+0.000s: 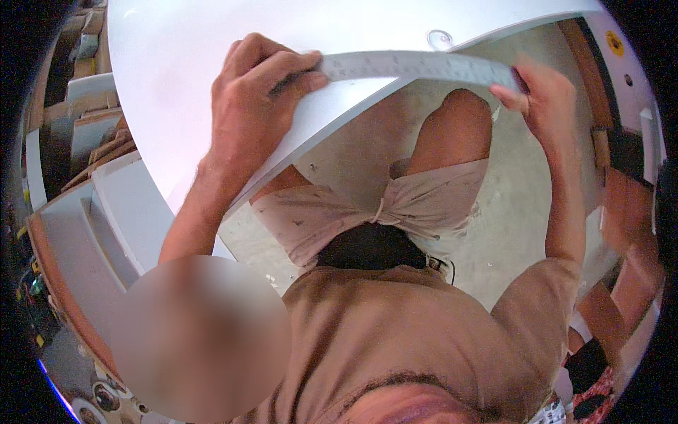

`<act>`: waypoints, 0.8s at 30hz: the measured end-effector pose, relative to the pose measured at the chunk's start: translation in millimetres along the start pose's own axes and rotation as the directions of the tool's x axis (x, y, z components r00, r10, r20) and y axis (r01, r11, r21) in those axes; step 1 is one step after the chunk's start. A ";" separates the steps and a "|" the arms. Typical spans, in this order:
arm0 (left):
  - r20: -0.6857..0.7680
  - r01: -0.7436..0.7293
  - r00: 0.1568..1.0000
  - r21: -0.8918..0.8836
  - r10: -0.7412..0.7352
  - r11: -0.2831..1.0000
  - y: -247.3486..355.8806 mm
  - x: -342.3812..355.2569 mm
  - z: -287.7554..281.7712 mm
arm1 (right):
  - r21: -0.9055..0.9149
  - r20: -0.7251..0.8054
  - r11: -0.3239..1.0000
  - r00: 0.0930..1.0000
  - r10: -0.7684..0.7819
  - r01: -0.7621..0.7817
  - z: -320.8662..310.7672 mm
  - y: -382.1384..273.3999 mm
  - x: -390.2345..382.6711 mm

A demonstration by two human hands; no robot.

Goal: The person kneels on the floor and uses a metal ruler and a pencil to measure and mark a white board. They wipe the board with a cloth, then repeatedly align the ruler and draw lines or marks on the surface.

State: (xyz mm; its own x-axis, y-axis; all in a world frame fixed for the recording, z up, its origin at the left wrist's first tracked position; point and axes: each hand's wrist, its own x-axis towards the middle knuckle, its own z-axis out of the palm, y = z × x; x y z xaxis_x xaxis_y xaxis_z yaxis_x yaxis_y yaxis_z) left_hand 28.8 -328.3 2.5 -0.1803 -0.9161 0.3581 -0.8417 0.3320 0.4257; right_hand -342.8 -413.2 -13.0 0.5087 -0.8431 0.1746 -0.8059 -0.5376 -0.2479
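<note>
A grey ruler (417, 65) with dark markings spans between my two hands, curving slightly in the view. My left hand (261, 85) has its fingers closed on the left end, above the white tabletop (191, 35). A dark part shows between those fingers. My right hand (542, 88) grips the other end, out past the table's slanting edge and over the floor. That hand is a little smeared by motion. Part of the tabletop lies behind the ruler's left half.
A small round ring (439, 39) sits on the tabletop near its edge. At the left are stacked boards (106, 134) and a grey panel (63, 247). My bare knees are beneath the table edge, over a pale floor (526, 184). Brown cardboard (628, 219) stands at the right.
</note>
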 end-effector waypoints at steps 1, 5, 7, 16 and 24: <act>-0.010 -0.002 1.000 0.005 0.002 1.000 -1.3 3.2 1.4 | 0.068 -0.087 0.996 0.994 -0.060 0.066 3.0 6.7 4.3; 0.009 0.017 1.000 0.034 -0.018 0.999 -3.2 13.6 3.2 | 0.053 0.027 0.998 0.999 0.023 -0.025 11.6 23.1 9.2; 0.002 0.024 1.000 0.028 -0.024 0.999 1.8 12.6 2.3 | 0.013 -0.076 0.996 0.993 -0.088 0.089 9.8 21.4 1.7; 0.023 -0.109 0.994 -0.041 0.110 0.993 17.8 -10.9 9.0 | 0.007 0.105 0.994 0.989 0.103 -0.105 -4.2 -4.6 -45.2; 0.027 -0.029 0.999 0.002 0.028 1.000 15.2 -6.5 7.9 | 0.012 -0.030 0.997 0.997 -0.071 0.072 8.9 20.9 -21.2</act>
State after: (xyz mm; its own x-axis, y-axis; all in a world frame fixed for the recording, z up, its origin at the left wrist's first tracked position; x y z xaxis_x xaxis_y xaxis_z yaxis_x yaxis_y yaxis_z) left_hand 13.1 -319.1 0.2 -0.2180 -0.9121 0.3472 -0.8374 0.3575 0.4134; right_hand -367.8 -406.6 -30.3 0.5554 -0.8017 0.2208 -0.7637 -0.5968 -0.2461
